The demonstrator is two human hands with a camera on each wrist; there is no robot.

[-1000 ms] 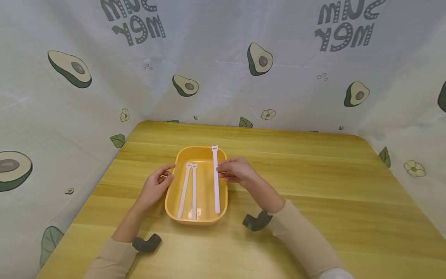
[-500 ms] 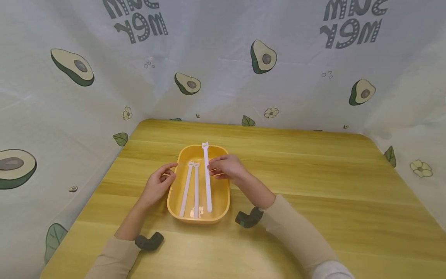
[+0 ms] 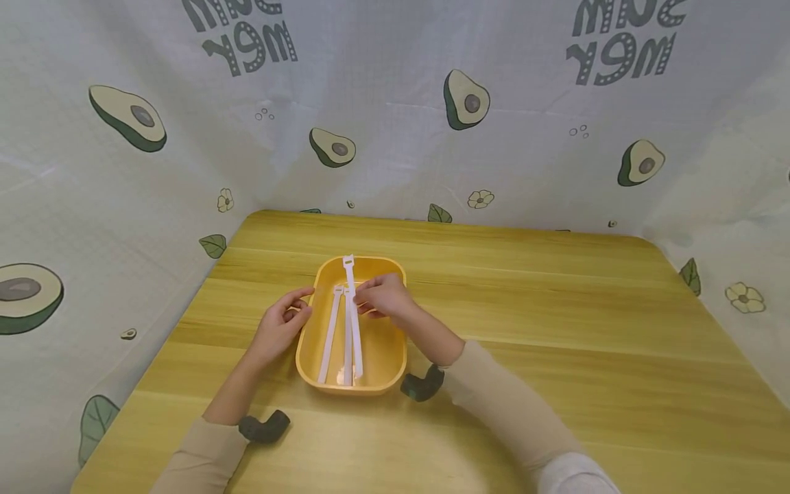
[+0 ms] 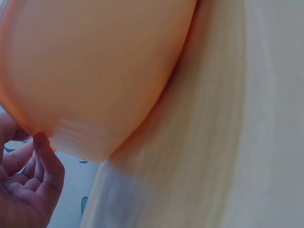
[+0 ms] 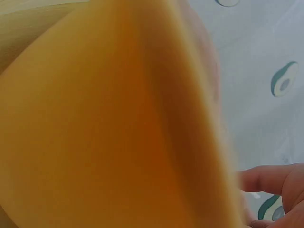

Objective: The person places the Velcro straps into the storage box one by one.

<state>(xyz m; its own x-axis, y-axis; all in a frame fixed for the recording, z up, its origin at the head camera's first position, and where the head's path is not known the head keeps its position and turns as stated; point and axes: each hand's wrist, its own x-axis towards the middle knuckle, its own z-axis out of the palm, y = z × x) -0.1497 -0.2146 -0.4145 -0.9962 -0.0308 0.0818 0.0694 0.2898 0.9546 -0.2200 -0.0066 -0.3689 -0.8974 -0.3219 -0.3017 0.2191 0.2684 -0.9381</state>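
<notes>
A yellow plastic basin (image 3: 352, 391) sits on the table left of centre. My left hand (image 3: 276, 328) holds its left rim; in the left wrist view the thumb (image 4: 42, 142) presses against the basin wall (image 4: 95, 71). Over the basin, my right hand (image 3: 384, 296) pinches a white hook-and-loop cable tie (image 3: 356, 343), slotted head pointing away and above the far rim. Two similar ties, a left one (image 3: 330, 336) and a middle one (image 3: 348, 353), lie lengthwise inside. The held tie partly covers the middle one. In the right wrist view the basin wall hides most of the hand (image 5: 292, 194).
A wood-grain table (image 3: 543, 329) extends right of the basin. Behind it and at both sides hangs a white curtain (image 3: 395, 82) printed with avocados. Dark bent pieces sit at the left wrist (image 3: 264, 427) and the right wrist (image 3: 422, 384).
My right hand has carried the white tie leftward across the basin, from near the right wall to over the middle tie. The left hand has stayed at the rim.
</notes>
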